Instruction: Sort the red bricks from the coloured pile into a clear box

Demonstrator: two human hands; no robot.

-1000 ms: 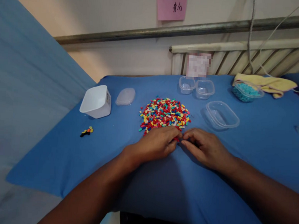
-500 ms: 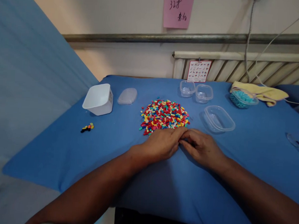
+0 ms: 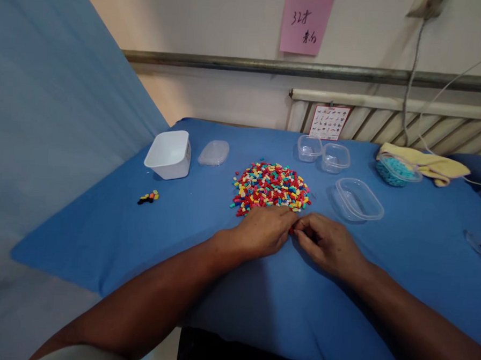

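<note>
A heap of small, many-coloured building bricks (image 3: 270, 187) lies spread on the blue cloth. My left hand (image 3: 264, 229) rests at the heap's near edge, its fingers curled under and mostly hidden beneath the back of the hand. Just to its right, my right hand (image 3: 330, 241) has thumb and forefinger pinched together. A small red brick (image 3: 291, 231) shows at the right fingertips, in the narrow gap between the hands. Whether the left fingers grip a piece too is hidden.
At left stand a white tub (image 3: 169, 155), clear lids (image 3: 214, 153) and a small brick cluster (image 3: 148, 198). Clear containers (image 3: 360, 199) sit to the right, with a tub of turquoise pieces (image 3: 396, 171) by a yellow cloth (image 3: 427, 162). A radiator (image 3: 372, 120) lies behind.
My hands have drawn slightly apart at the fingertips, and a red brick now shows between them. The view has shifted, so the whole scene sits a little further right.
</note>
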